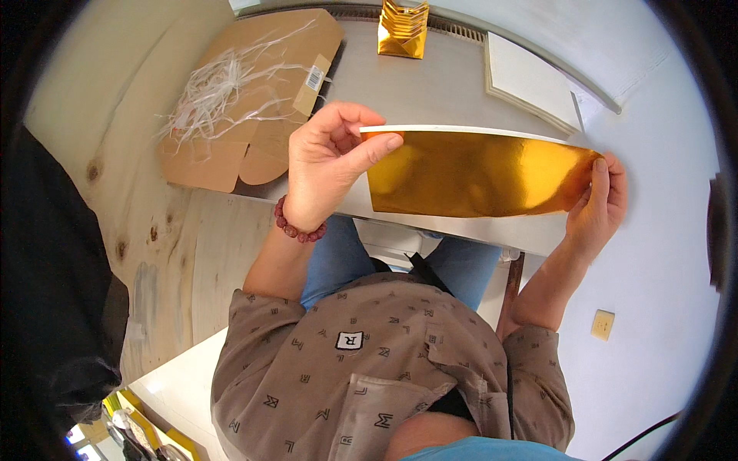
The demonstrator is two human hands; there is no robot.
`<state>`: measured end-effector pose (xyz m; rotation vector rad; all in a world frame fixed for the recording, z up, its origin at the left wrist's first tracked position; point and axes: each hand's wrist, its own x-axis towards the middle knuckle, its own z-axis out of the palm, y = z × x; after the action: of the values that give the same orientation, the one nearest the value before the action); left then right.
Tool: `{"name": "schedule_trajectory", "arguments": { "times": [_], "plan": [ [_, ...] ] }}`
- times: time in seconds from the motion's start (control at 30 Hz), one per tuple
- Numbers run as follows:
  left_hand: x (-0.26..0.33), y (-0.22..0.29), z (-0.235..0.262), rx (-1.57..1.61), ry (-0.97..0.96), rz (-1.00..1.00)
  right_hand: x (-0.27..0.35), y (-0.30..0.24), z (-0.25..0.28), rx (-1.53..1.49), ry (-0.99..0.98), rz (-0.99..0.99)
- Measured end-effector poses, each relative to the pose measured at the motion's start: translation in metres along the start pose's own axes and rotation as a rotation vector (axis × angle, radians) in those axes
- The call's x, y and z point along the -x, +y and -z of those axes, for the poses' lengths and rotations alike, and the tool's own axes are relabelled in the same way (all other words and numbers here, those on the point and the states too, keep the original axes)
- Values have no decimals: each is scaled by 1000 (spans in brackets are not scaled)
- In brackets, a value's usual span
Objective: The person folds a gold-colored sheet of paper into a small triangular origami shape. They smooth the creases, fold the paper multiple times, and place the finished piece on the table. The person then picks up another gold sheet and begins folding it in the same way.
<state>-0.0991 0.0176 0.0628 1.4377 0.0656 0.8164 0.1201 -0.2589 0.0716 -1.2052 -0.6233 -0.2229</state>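
A stiff sheet of shiny gold foil paper (pixel 469 175), with a white edge along its top, is held up between my two hands, over the table's near edge. My left hand (pixel 327 157) pinches its upper left corner, thumb on the gold face and fingers behind. At the right end, my right hand (pixel 601 196) grips the sheet's side, the thumb in front and the other fingers partly hidden. Farther back on the table stands a stack of folded gold paper pieces (pixel 403 31), nested one in another.
On the left lies an opened cardboard box (pixel 265 154) topped by a tangle of whitish plastic strips (pixel 219 88). A stack of white sheets (pixel 530 81) rests at the back right of the grey table (pixel 430 88). A white wall with a socket (pixel 603 325) stands close on the right.
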Motion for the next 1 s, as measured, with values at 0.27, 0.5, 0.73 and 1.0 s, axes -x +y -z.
{"name": "schedule_trajectory", "arguments": {
  "times": [0.27, 0.5, 0.73, 1.0],
  "plan": [
    [1, -5, 8, 114, -62, 33, -1, 2, 7, 22, -17, -6],
    [4, -3, 8, 98, 0, 41, 3, 1, -2, 26, 31, -24],
    [5, -2, 3, 80, 62, 0, 5, 4, -2, -3, 63, -31],
    [6, -1, 3, 67, 77, -29, 8, 4, -4, 32, 42, -6]
  ]
}}
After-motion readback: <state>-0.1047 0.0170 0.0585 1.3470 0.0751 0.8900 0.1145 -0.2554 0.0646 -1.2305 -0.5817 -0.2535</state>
